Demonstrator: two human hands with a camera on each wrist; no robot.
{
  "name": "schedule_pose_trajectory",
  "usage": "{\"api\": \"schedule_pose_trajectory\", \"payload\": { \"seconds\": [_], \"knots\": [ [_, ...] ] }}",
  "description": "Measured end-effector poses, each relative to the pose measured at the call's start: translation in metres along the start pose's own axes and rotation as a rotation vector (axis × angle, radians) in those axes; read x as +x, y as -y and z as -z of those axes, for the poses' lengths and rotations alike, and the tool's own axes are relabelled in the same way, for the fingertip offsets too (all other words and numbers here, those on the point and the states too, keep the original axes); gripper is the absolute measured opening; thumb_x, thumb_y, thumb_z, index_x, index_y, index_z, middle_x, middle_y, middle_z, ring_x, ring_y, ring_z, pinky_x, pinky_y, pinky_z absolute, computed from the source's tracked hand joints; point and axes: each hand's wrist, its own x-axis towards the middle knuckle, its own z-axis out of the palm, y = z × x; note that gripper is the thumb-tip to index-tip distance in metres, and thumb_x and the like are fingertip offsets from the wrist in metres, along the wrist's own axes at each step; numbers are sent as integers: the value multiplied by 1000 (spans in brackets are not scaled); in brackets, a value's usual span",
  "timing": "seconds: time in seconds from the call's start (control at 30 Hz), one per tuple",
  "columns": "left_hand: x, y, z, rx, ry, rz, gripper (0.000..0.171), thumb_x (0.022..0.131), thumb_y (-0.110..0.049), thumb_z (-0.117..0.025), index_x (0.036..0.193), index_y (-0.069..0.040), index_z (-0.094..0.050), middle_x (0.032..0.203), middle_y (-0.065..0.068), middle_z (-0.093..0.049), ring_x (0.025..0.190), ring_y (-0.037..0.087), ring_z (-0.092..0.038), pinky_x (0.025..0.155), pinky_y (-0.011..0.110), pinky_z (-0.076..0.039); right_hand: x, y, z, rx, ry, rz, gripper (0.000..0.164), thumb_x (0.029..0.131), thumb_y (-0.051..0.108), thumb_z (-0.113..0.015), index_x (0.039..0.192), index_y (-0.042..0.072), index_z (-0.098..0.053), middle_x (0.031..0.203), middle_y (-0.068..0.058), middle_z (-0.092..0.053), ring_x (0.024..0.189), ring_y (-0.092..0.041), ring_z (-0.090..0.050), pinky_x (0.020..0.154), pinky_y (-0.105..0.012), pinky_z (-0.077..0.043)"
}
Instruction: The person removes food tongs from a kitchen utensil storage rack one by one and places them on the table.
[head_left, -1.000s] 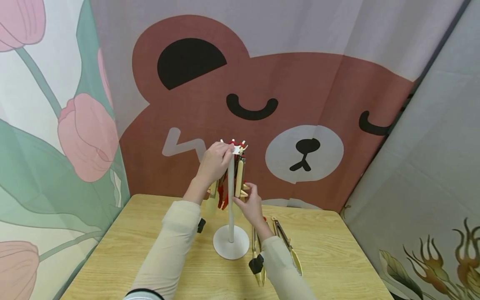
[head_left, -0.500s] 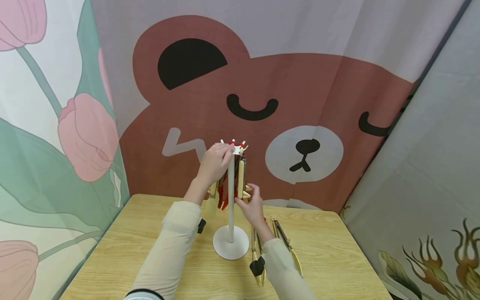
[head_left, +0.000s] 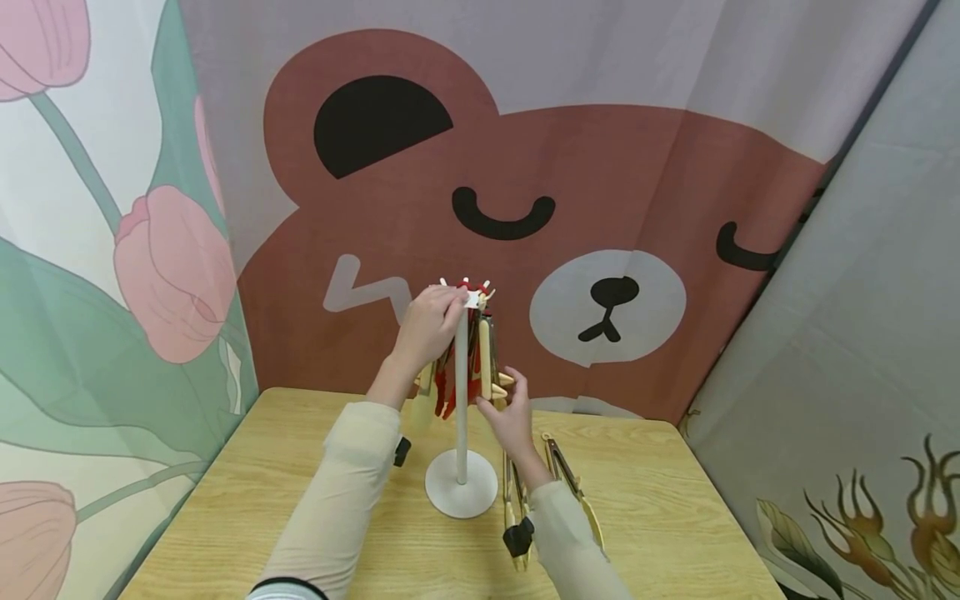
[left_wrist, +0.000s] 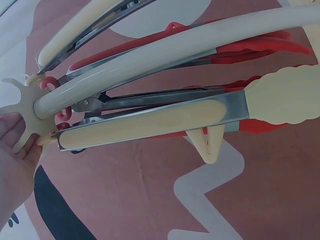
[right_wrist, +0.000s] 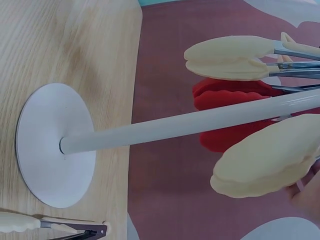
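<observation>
A white stand (head_left: pixel 461 400) with a round base and hooks at its top rises from the table. My left hand (head_left: pixel 431 325) grips the hooked top, its fingers curled among the hooks in the left wrist view. Cream-headed tongs (head_left: pixel 485 358) hang on the stand's right side, tilted outward. My right hand (head_left: pixel 513 417) holds them low, thumb and fingers around the cream head (right_wrist: pixel 265 160), partly out of the right wrist view. Red tongs (left_wrist: pixel 250 50) and another pair of cream tongs (left_wrist: pixel 150 122) also hang from the hooks.
Tongs (head_left: pixel 567 467) with cream heads lie on the wooden table (head_left: pixel 652 500), right of the base. More tongs (head_left: pixel 508 492) lie beside them, partly hidden by my right arm. A patterned curtain (head_left: pixel 615 167) hangs close behind the table.
My right hand has moved slightly to the right, and the lower end of the cream tongs has swung outward with it. The left hand and the stand have stayed in place.
</observation>
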Motion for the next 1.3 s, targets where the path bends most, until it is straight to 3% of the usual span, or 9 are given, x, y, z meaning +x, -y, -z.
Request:
{"api": "schedule_pose_trajectory", "payload": {
  "seconds": [0.23, 0.47, 0.7, 1.3],
  "knots": [
    [-1, -1, 2, -12, 18, 35, 29, 92, -15, -44, 105, -2, -66, 105, 11, -64, 102, 24, -55, 92, 35, -39, -2, 0, 4, 29, -19, 35, 46, 71, -11, -62, 112, -12, -40, 91, -15, -50, 78, -15, -48, 65, -24, -43],
    [-1, -2, 3, 0, 25, 40, 29, 92, -15, -43, 105, -2, -66, 106, 11, -63, 102, 24, -54, 91, 35, -39, -4, -2, 6, 74, -7, 84, 41, 73, -13, -60, 108, -13, -38, 89, -14, -50, 76, -12, -49, 65, -24, -43],
    [-2, -1, 2, -1, 28, 45, 29, 93, -15, -44, 108, -2, -65, 107, 11, -63, 103, 24, -54, 93, 36, -38, -6, 0, 7, 91, 8, 75, 41, 74, -13, -59, 109, -13, -37, 88, -13, -52, 77, -11, -50, 65, -23, -43],
    [-5, 0, -4, 19, -37, 11, 30, 93, -15, -43, 108, -1, -64, 108, 11, -62, 104, 25, -54, 96, 35, -35, -9, 5, 6, 105, 0, 79, 41, 75, -13, -59, 109, -14, -37, 88, -19, -53, 77, -8, -50, 64, -24, -44]
  ]
}}
